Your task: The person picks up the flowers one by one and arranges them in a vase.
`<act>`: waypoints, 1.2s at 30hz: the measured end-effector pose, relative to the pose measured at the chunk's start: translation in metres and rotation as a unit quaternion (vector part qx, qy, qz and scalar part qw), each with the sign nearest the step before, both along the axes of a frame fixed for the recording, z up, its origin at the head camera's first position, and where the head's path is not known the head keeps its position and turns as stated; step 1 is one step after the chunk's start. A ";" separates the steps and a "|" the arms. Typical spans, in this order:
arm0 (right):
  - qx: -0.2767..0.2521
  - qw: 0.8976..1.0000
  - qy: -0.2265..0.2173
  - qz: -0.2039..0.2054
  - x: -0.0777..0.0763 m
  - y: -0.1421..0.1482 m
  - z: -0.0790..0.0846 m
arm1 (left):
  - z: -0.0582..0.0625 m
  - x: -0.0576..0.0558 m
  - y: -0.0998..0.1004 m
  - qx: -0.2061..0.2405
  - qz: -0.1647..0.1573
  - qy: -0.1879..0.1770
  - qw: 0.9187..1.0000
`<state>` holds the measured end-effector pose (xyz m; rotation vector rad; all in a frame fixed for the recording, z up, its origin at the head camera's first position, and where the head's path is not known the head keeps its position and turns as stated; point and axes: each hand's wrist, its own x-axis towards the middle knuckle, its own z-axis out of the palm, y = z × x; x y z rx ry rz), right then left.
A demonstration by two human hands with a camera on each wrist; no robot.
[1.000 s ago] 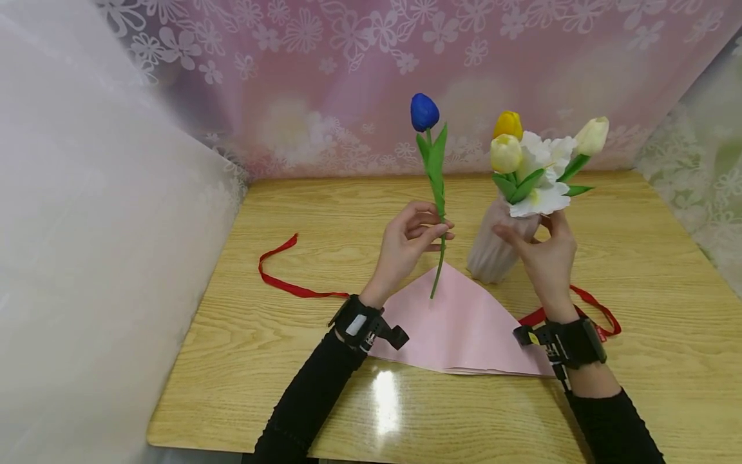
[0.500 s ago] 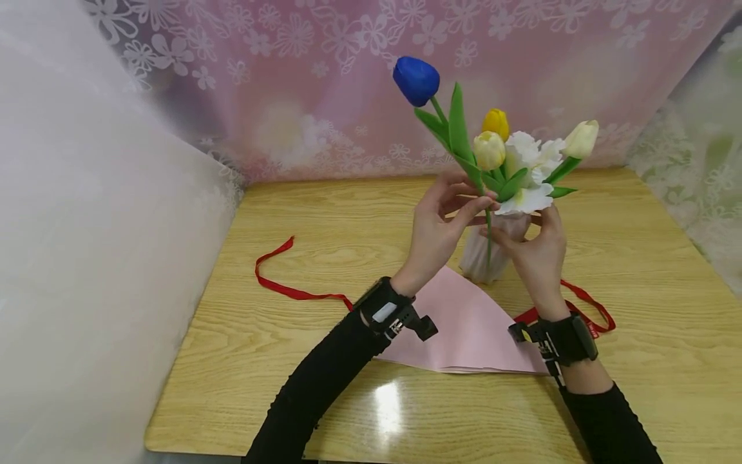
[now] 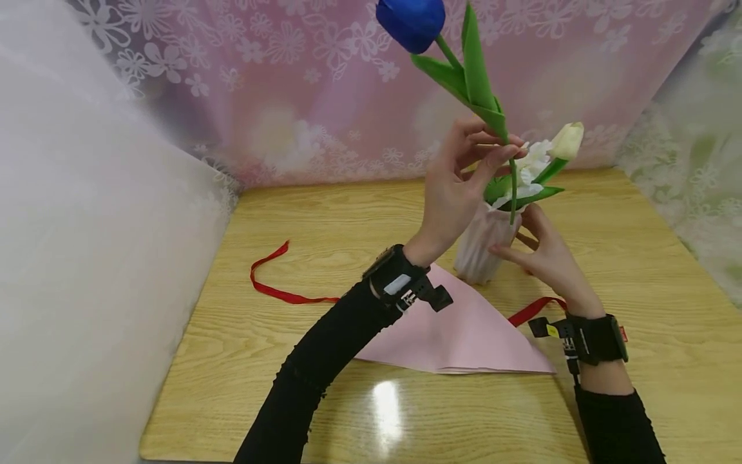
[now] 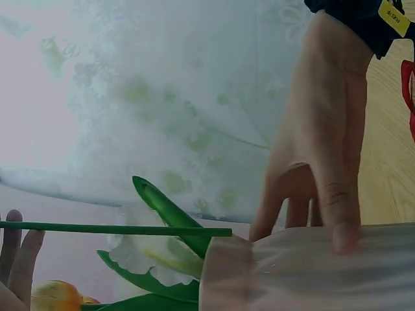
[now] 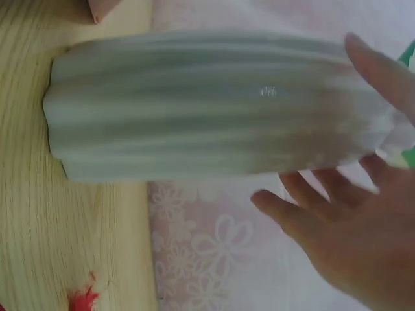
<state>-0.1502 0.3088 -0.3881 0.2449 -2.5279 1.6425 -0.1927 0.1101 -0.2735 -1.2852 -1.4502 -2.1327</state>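
My left hand [image 3: 458, 177] pinches the stem of a blue tulip [image 3: 411, 22] between thumb and fingers, its bloom leaning up and left. The lower end of that stem [image 4: 130, 229] is right at the rim of a pale ribbed vase [image 3: 484, 241]. Thumb in front and fingers behind, my right hand [image 3: 551, 258] holds the vase by its upper side. A white ruffled flower [image 3: 532, 164] and a cream tulip [image 3: 567, 142] stand in it. In the left wrist view a yellow-orange bloom [image 4: 55, 297] shows low; my left hand hides it in the head view.
Folded pink paper [image 3: 458, 335] lies on the wooden table [image 3: 232, 399] before the vase. A red ribbon [image 3: 290, 298] runs beneath it, coming out on both sides. A pink floral curtain [image 3: 324, 109] hangs behind, with a white sheet [image 3: 104, 258] at the left.
My left hand has carried the blue tulip right and up, from over the pink paper to the vase mouth. My right hand has slid a little lower along the vase.
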 end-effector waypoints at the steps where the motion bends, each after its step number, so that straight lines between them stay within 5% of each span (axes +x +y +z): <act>1: 0.002 1.000 -0.003 0.009 -0.001 0.001 0.000 | 0.003 -0.001 0.000 0.003 0.003 0.004 1.000; 9: 0.014 1.000 0.004 -0.009 -0.003 -0.006 -0.001 | 0.013 -0.011 -0.001 0.017 0.030 0.023 0.999; 17: 0.039 0.997 0.042 -0.047 0.000 -0.013 -0.006 | -0.004 -0.012 0.004 -0.022 0.063 0.061 0.996; 29: 0.033 0.997 0.042 -0.050 0.002 -0.014 -0.007 | -0.029 0.001 0.005 -0.162 0.179 0.093 0.966; 36: 0.026 0.997 0.052 -0.048 0.002 -0.014 -0.008 | -0.042 0.001 0.006 -0.234 0.198 0.094 0.947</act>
